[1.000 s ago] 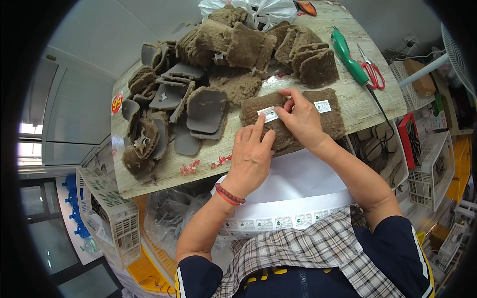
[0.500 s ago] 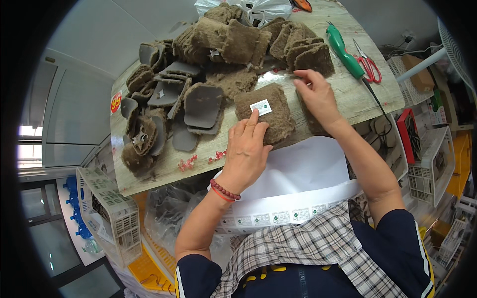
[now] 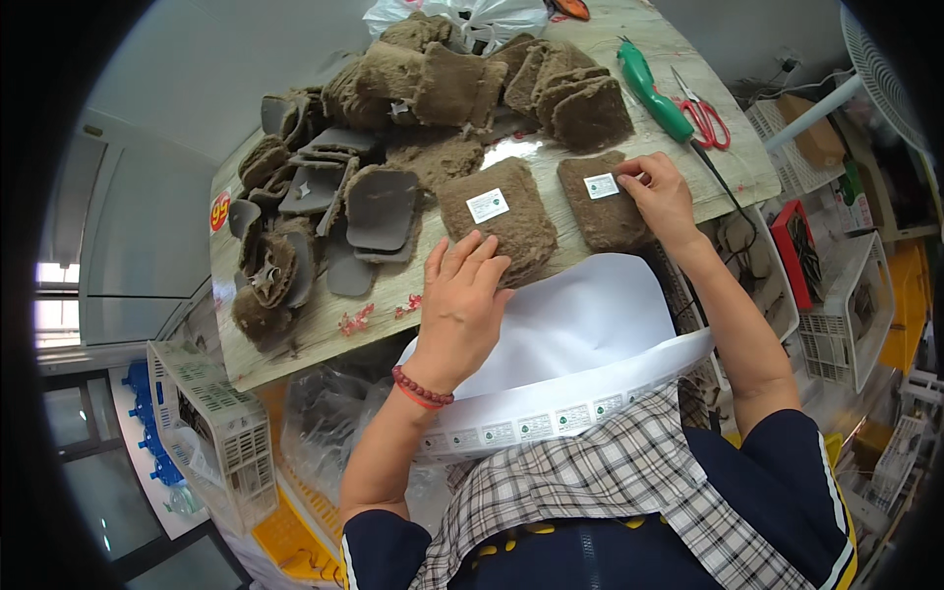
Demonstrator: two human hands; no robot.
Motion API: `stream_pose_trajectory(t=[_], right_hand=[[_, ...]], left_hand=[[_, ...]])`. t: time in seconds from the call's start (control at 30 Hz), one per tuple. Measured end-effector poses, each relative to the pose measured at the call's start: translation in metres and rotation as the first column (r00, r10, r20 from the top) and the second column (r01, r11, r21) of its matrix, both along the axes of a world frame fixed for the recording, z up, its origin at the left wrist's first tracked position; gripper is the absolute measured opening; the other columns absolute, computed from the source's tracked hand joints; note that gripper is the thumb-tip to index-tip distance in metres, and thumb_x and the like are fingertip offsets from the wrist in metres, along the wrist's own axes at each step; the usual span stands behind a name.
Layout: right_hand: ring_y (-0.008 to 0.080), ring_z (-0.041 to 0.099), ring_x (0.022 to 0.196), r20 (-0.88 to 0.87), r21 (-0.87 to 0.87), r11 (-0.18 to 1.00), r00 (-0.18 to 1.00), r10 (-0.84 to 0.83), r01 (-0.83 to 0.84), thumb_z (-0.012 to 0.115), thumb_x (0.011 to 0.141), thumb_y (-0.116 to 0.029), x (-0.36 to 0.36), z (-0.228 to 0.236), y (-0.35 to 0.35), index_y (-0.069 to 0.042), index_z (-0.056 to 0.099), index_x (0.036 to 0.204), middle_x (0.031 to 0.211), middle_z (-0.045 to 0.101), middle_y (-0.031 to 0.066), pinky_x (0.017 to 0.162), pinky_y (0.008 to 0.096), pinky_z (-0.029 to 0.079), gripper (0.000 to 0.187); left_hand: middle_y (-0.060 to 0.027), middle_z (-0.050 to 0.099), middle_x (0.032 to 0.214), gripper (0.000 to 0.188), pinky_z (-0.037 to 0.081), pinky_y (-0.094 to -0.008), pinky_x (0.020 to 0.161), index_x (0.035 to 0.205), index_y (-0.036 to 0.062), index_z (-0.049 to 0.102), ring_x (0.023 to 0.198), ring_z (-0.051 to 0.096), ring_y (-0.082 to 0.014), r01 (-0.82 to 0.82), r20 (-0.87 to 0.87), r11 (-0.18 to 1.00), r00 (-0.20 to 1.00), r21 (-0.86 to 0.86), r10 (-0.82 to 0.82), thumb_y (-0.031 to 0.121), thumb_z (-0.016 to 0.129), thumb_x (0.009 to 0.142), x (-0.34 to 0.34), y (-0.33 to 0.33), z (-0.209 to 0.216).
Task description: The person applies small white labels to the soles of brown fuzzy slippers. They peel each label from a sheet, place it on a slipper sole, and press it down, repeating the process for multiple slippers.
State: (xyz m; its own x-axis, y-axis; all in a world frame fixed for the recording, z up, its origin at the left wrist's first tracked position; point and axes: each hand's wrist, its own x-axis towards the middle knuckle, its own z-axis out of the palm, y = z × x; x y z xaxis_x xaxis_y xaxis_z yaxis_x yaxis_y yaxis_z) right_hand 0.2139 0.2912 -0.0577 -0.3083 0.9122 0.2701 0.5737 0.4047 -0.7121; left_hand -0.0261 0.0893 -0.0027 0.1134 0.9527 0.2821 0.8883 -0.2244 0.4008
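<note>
Left hand (image 3: pixel 460 307): loosely spread, empty.
Left pad (image 3: pixel 519 228): brown, fuzzy, white-labelled; under my left fingertips.
Right hand (image 3: pixel 661 197): nearly pinched; whether holding, I cannot tell.
Right pad (image 3: pixel 605 224): matching, at my right fingertips.

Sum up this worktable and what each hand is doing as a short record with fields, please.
Left hand: fingers spread, resting on the near part of the left brown pad
Right hand: fingertips at the right edge of the white label on the right pad; whether they pinch it is unclear
Labels: one on each of these two pads
Pile: brown and grey pads, heaped toward the table's far left
Tools: green corded tool, beside red-handled scissors
Near side: white sheet with printed labels
</note>
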Motion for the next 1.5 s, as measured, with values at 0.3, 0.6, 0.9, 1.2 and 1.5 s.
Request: stream_pose_trajectory(t=[0.3,0.6,0.9,1.2,1.5], right_hand=[[0.0266,0.056,0.098,0.051,0.148,0.989,0.999,0.005,-0.013,0.07,0.079,-0.016,0.0,-0.005,-0.003,-0.01,0.072,0.096,0.098,0.059,0.0079,0.085,0.0364,0.046,0.018],[0.0267,0.058,0.093,0.128,0.173,0.983,0.988,-0.084,0.061,0.075,0.076,-0.023,-0.002,-0.017,-0.003,-0.01,0.066,0.111,0.096,0.059,0.0084,0.083,0.0374,0.047,0.039],[0.0191,0.064,0.077,0.001,-0.169,0.973,0.987,-0.162,0.159,0.075,0.077,-0.022,-0.003,-0.021,0.004,-0.003,0.065,0.108,0.083,0.067,0.0071,0.072,0.0319,0.049,0.038],[0.0058,0.054,0.069,-0.47,-0.48,0.874,0.864,-0.181,-0.078,0.07,0.087,-0.018,-0.001,0.01,-0.003,-0.004,0.066,0.098,0.081,0.063,-0.0022,0.064,0.0201,0.041,0.018],[0.0073,0.058,0.073,-0.621,-0.562,0.789,0.757,-0.204,-0.249,0.07,0.087,-0.013,-0.009,0.056,-0.027,-0.003,0.065,0.094,0.083,0.064,0.0008,0.066,0.022,0.047,0.013]], left_hand=[[-0.0106,0.068,0.098,0.017,0.044,-0.0421,0.095,0.093,0.0028,0.066,0.105,0.06,-0.0298,0.031,0.118,0.994,0.992,0.104,-0.044,0.001,0.068,0.077,0.001,-0.007,-0.001],[-0.0096,0.065,0.085,0.011,0.048,-0.0365,0.078,0.089,0.0022,0.065,0.088,0.06,-0.0276,-0.013,0.172,0.994,0.985,0.109,-0.006,0.001,0.067,0.079,-0.001,-0.019,-0.001],[-0.0091,0.064,0.08,0.006,0.048,-0.034,0.07,0.089,0.0018,0.067,0.081,0.058,-0.0253,-0.071,0.277,0.997,0.959,0.037,0.058,0.003,0.065,0.083,-0.005,-0.024,-0.011],[-0.0072,0.066,0.084,0.01,0.047,-0.0265,0.071,0.095,0.0001,0.069,0.078,0.061,-0.015,-0.174,0.536,0.979,0.819,-0.106,0.204,0.005,0.063,0.088,-0.005,-0.023,-0.004],[-0.0095,0.069,0.099,0.022,0.05,-0.0264,0.081,0.109,-0.0028,0.064,0.088,0.064,-0.0127,-0.046,0.921,0.964,0.289,-0.261,0.262,0.012,0.057,0.096,-0.008,-0.009,-0.007]])
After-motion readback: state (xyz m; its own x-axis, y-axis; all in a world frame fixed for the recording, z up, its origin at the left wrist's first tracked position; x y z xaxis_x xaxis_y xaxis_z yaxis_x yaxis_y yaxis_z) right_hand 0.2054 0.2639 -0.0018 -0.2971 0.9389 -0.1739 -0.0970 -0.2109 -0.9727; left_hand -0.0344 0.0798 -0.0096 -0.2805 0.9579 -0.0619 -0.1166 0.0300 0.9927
